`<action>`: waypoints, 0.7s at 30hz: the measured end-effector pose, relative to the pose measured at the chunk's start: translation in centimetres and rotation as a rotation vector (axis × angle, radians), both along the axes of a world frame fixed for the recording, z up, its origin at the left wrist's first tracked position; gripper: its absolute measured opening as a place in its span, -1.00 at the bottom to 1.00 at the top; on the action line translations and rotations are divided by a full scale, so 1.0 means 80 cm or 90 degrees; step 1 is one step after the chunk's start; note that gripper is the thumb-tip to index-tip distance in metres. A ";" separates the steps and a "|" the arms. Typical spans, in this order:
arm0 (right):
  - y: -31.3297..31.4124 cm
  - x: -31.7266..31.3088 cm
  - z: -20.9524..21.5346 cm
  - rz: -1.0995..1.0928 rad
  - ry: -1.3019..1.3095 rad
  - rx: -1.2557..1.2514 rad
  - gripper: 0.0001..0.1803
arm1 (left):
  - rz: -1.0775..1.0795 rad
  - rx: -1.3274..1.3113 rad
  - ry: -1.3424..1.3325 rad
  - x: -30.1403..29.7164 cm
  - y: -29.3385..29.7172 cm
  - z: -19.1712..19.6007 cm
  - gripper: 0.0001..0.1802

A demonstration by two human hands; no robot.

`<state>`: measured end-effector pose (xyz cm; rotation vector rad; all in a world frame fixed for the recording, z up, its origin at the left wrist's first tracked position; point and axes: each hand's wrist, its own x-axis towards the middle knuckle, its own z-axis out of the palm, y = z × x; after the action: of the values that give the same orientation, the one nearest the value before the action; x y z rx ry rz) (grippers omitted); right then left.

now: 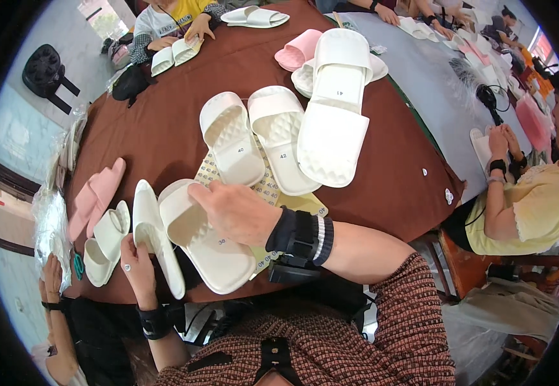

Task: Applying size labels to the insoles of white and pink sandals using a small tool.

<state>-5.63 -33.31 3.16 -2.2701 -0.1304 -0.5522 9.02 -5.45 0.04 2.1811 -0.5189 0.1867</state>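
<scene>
My right hand (237, 212) is closed over the strap edge of a white slide slipper (221, 267) at the table's front edge. Beside it, another white slipper (162, 257) stands tilted on its side, gripped by my left hand (139, 270). A small round white label sticks to a digit of that hand. Partly under the right-hand slipper lies a yellow sheet of round number stickers (305, 204). Just beyond the sheet are two white slippers, one on the left (231, 141) and one on the right (279, 138).
White slippers (334, 141) lie stacked to the right, with a pink slipper (300, 50) behind. Pink slippers (96, 199), a white pair (107, 244) and teal scissors (79, 266) are at the left. Other people sit around the brown-covered table (401, 186) and a grey one (414, 77).
</scene>
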 end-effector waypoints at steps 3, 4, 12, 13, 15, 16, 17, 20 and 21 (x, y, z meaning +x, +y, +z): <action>0.007 0.002 0.004 0.026 0.007 0.043 -0.63 | 0.003 0.007 -0.014 -0.012 0.010 0.014 -0.73; 0.009 0.003 0.004 0.018 0.005 0.085 -0.61 | 0.011 -0.012 -0.022 -0.023 0.007 0.021 -0.73; -0.014 0.005 0.022 -0.093 -0.086 0.179 -0.42 | 0.017 -0.241 0.263 -0.062 -0.038 0.055 -0.78; -0.015 0.008 0.019 -0.072 -0.085 0.175 -0.42 | -0.006 -0.282 0.271 -0.063 -0.036 0.057 -0.81; -0.012 0.015 0.014 -0.086 -0.115 0.201 -0.41 | -0.003 -0.290 0.262 -0.061 -0.027 0.059 -0.83; -0.011 0.014 0.013 -0.077 -0.115 0.196 -0.41 | -0.015 -0.291 0.258 -0.061 -0.024 0.058 -0.85; -0.009 0.012 0.019 -0.074 -0.080 0.210 -0.41 | -0.022 -0.292 0.265 -0.057 -0.013 0.053 -0.74; -0.006 0.012 0.023 -0.063 -0.037 0.225 -0.40 | 0.005 -0.295 0.281 -0.058 0.006 0.050 -0.76; -0.006 0.011 0.023 -0.058 -0.028 0.233 -0.40 | 0.011 -0.306 0.275 -0.060 0.006 0.051 -0.76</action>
<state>-4.71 -33.80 4.99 -1.9145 0.0509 -0.6196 4.23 -5.00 4.09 1.6867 -0.1817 -0.1396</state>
